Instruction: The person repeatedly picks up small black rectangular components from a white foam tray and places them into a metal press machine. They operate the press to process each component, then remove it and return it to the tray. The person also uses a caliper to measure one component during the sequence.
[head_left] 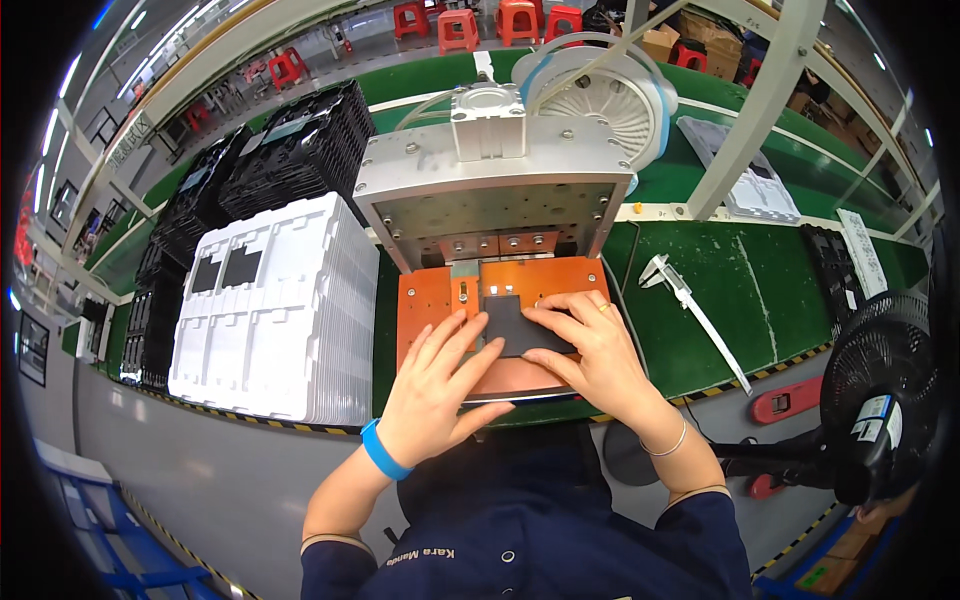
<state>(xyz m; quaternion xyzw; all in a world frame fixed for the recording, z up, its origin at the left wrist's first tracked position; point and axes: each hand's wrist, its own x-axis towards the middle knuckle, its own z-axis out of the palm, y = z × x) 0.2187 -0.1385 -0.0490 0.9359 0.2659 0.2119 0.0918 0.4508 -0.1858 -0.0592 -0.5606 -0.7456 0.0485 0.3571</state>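
Observation:
A dark grey flat rectangular piece (512, 328) lies on the orange plate (420, 310) of a metal press (490, 180). My left hand (440, 380) has its fingers stretched out, the fingertips at the piece's left edge. On the other side, my right hand (590, 345) touches the piece's right edge with thumb and fingertips, the fingers apart and curved over it. Two small light tabs stick out at the piece's far edge. Just left of them, a small metal block with a slotted screw (463, 290) is fixed to the plate.
Left of the press stands a tall stack of white trays (280, 310) with two dark pieces on top; black trays (300, 150) are stacked behind. To the right lie a caliper (695, 315) and a black fan (880, 350). A white reel (605, 105) stands behind the press.

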